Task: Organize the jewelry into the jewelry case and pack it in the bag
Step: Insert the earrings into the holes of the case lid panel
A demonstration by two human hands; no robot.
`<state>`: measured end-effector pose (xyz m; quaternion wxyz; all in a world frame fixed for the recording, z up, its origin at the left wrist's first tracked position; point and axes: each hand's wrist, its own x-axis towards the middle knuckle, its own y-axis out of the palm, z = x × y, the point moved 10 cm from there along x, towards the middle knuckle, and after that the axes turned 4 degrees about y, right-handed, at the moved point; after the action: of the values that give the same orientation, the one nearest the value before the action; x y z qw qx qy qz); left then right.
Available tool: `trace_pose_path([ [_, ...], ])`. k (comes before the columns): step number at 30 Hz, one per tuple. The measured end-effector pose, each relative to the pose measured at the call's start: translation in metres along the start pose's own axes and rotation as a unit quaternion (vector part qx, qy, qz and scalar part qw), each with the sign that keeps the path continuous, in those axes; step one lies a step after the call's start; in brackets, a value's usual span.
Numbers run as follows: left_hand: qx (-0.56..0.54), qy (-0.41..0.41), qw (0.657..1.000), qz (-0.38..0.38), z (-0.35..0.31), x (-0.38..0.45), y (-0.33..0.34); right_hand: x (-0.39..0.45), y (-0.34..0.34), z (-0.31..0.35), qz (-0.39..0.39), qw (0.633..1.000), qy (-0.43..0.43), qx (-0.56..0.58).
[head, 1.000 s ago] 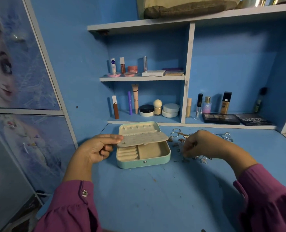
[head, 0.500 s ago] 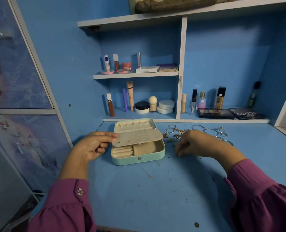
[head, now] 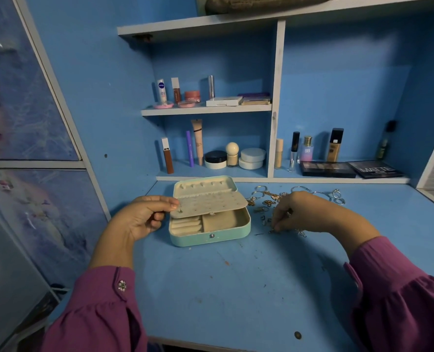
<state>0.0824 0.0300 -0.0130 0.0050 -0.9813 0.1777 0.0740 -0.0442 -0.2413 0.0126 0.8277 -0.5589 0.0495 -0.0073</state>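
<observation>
Centrally on the blue tabletop (head: 236,288) sits the open jewelry case (head: 210,231); the left hand (head: 141,218) pinches its perforated earring panel (head: 210,205), while the right hand (head: 302,212) has a narrow grip on a small piece among the loose jewelry (head: 269,199) beside it.

**Blue alcove with white-edged shelving**

A blue table (head: 236,288) is sitting against blue walls (head: 88,85). White-edged shelves (head: 205,111) are carrying cosmetics (head: 218,158) and palettes (head: 327,169). At left, a wardrobe door (head: 20,110) is showing a printed cartoon figure. Soft, even light is falling.
</observation>
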Motion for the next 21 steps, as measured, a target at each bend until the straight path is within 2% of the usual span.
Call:
trace_pose_path([
  [21, 0.008, -0.003, 1.0, 0.004, 0.001, 0.0, -0.0002, 0.0038, 0.0074, -0.0032, 0.0, 0.999, 0.011, -0.047],
])
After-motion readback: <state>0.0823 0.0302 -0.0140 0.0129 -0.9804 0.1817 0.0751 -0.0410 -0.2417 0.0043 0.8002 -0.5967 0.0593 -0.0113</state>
